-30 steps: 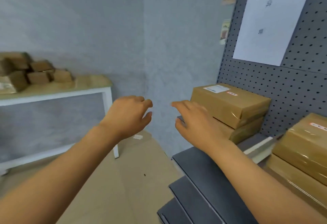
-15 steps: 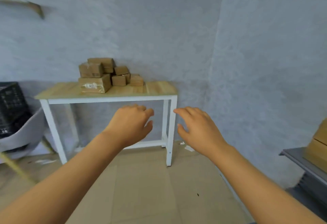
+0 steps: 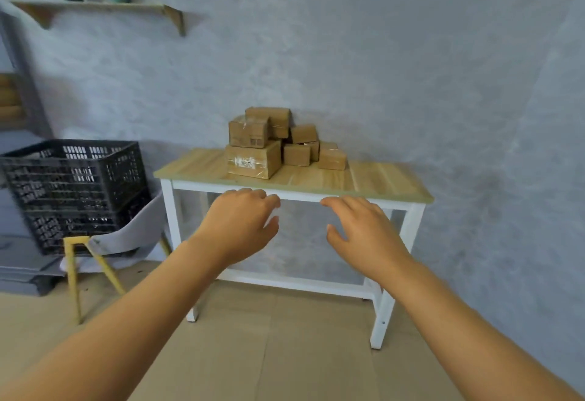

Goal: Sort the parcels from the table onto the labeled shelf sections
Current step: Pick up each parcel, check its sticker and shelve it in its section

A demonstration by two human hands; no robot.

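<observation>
1. Head view, as I see it: my left hand (image 3: 240, 223) and right hand (image 3: 364, 233) reach forward, fingers loose, holding nothing; both forearms are cut off by the lower edge.
2. Brown parcels (image 3: 278, 144) sit heaped on the wooden table (image 3: 380, 182) against the wall; their labels are too blurred to read.
3. At left, a black crate (image 3: 72, 191) rests on a chair (image 3: 136, 229); the frame edge crops it.

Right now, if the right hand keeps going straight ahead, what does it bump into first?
Probably the table: the right hand points at its front edge, with nothing visible between. Depth is hard to judge.
</observation>
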